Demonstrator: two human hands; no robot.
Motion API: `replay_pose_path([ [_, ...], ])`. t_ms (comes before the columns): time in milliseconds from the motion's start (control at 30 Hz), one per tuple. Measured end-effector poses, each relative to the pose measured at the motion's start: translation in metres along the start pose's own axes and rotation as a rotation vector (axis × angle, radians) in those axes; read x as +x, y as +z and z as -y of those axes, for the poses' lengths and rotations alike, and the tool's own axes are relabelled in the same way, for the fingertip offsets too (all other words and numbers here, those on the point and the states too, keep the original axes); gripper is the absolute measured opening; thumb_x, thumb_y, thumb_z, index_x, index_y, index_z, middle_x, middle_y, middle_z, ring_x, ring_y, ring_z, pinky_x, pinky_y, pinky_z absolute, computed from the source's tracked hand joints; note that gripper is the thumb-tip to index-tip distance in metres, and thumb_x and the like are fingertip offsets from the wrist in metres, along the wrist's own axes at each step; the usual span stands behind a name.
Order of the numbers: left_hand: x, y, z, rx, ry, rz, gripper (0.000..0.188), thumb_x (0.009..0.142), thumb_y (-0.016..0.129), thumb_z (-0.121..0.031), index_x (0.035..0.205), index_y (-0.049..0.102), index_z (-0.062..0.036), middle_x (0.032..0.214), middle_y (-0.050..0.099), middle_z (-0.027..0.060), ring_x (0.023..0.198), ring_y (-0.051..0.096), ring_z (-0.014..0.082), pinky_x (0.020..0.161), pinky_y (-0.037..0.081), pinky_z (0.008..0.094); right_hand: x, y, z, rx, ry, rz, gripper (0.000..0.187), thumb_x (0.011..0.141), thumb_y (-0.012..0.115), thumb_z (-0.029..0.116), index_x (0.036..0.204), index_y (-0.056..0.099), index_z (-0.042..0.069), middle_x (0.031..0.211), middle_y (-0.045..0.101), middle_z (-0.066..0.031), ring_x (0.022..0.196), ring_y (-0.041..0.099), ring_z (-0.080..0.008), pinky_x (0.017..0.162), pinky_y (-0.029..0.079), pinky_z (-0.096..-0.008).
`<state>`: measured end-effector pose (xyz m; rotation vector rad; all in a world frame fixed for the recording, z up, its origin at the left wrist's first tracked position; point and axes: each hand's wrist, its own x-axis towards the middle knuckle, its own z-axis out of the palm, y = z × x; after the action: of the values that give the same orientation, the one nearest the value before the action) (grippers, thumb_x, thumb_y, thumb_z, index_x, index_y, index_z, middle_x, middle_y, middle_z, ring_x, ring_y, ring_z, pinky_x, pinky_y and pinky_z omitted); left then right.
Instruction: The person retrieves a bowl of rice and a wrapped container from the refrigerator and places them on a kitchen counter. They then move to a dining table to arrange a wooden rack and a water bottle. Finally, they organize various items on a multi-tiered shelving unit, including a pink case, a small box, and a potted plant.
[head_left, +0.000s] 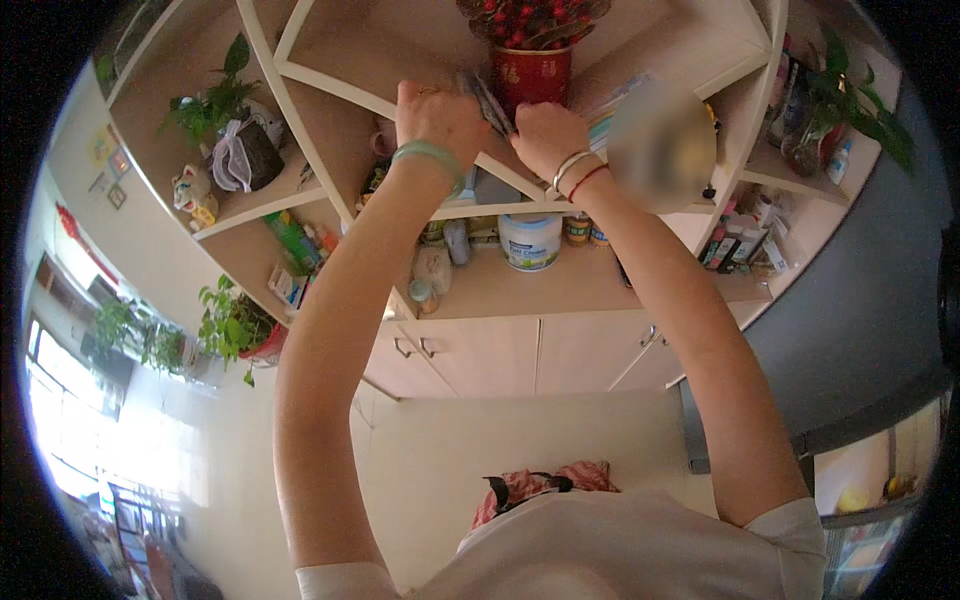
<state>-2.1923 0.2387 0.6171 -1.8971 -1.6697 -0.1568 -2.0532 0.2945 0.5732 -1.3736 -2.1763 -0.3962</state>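
Note:
Both my arms reach up to the upper shelf of a pale shelving unit. My left hand (440,125), with a green bangle at its wrist, is closed, its fingertips hidden behind it. Close to it is a thin dark grey object (490,108), blurred, of a kind I cannot tell; it slants between my two hands. My right hand (552,143), wearing a silver bangle and a red string, is curled closed beside the object's lower end. What its fingers hold is hidden. Just behind my hands stands a red flowerpot (533,78) with red berries.
Slanting shelf dividers (335,92) run close to my hands. Below stand a white tub (531,242) and small jars (424,295). A round blurred object (662,148) is right of my right hand. Potted plants (222,108) stand at the sides, above cabinet doors (480,358).

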Motion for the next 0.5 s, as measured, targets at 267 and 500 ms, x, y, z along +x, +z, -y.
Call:
replay_pose_path([
  [267, 0.051, 0.015, -0.006, 0.14, 0.06, 0.266, 0.031, 0.096, 0.049, -0.022, 0.123, 0.063, -0.0185, 0.129, 0.061, 0.006, 0.12, 0.056, 0.0237, 0.104, 0.036, 0.0494, 0.01, 0.042, 0.005, 0.075, 0.028, -0.136, 0.018, 0.084, 0.057, 0.011, 0.079, 0.071, 0.001, 0.081, 0.069, -0.0204, 0.075, 0.069, -0.0345, 0.064, 0.057, -0.0439],
  [500, 0.077, 0.02, 0.01, 0.084, -0.001, 0.131, 0.021, 0.091, 0.058, -0.017, 0.107, 0.071, -0.0122, 0.11, 0.07, 0.0076, 0.108, 0.064, 0.0231, 0.097, 0.04, 0.0411, 0.034, 0.052, 0.016, 0.205, -0.002, -0.352, 0.016, 0.081, 0.058, 0.009, 0.077, 0.069, -0.001, 0.079, 0.067, -0.021, 0.074, 0.069, -0.035, 0.063, 0.058, -0.0433],
])
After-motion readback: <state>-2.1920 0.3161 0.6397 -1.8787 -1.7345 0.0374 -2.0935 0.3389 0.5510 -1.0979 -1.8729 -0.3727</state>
